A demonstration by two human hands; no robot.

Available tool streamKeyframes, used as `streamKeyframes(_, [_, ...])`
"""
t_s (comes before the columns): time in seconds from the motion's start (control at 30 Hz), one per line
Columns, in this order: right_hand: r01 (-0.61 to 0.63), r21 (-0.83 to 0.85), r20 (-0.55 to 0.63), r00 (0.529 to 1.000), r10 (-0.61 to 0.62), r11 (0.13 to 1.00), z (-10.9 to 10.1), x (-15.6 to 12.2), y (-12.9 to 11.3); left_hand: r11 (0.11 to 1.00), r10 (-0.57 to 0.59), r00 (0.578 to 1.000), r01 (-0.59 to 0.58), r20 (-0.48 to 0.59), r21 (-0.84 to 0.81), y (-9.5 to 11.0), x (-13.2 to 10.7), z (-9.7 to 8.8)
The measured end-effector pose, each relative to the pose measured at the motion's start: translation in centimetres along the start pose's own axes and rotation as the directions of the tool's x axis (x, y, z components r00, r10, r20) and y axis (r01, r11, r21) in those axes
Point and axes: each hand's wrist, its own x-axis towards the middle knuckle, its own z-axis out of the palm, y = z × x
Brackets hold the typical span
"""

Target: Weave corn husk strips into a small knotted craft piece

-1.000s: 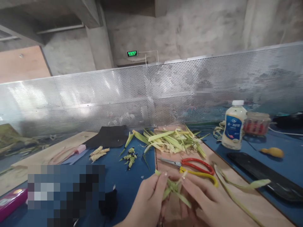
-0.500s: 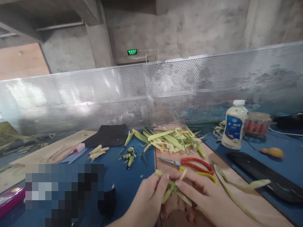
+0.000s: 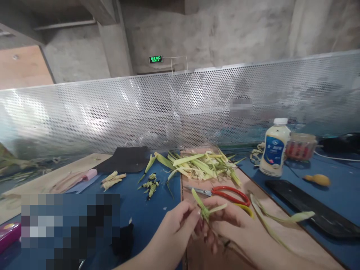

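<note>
My left hand and my right hand meet low in the middle, both pinched on a small knot of green leaf strips. One strip sticks up to the left, another points right. The hands hover over a brown board. Red-handled scissors lie just beyond the fingers, with a yellow handle beside them. A pile of green and yellow leaf strips lies farther back on the board.
A white bottle and a clear tub stand at the right, near a yellow fruit and a black tray. A long leaf crosses the board. Small folded leaf pieces lie left. A perforated metal screen closes the back.
The leaf knot has been lifted and turned; its strips now stick up and out sideways instead of hanging between the fingers. Both hands shifted slightly left.
</note>
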Motion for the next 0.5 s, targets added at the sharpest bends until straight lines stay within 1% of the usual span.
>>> streamKeyframes(0.1, [-0.001, -0.026, -0.026, 1.0, 0.0, 1.0, -0.1, 0.0, -0.2, 0.999, -0.019, 1.0, 0.018, -0.024, -0.047, -0.4, 0.3, 0.0])
streamKeyframes(0.2, [-0.01, -0.094, -0.03, 1.0, 0.007, 0.996, -0.2, -0.1, -0.3, 0.982, -0.029, 1.0, 0.029, 0.003, -0.189, -0.7, 0.6, -0.1])
streamKeyframes(0.27, [0.004, -0.146, -0.011, 1.0, -0.005, 0.989, -0.1, -0.3, -0.6, 0.956, -0.048, 0.997, 0.061, 0.052, -0.286, -0.8, 0.7, -0.1])
streamKeyframes(0.33, [0.017, -0.228, 0.004, 1.0, -0.017, 0.973, 0.1, -0.6, -1.1, 0.928, -0.098, 0.985, 0.141, 0.139, -0.345, -0.7, 0.8, 0.0])
streamKeyframes(0.4, [0.013, -0.347, -0.022, 1.0, -0.022, 0.938, 0.4, -0.9, -1.7, 0.901, -0.155, 0.966, 0.224, 0.208, -0.37, -0.6, 0.8, 0.1])
streamKeyframes(0.5, [0.025, -0.475, -0.059, 0.996, -0.061, 0.88, 0.7, -1.0, -2.0, 0.876, -0.195, 0.955, 0.272, 0.223, -0.397, -0.7, 0.7, 0.2])
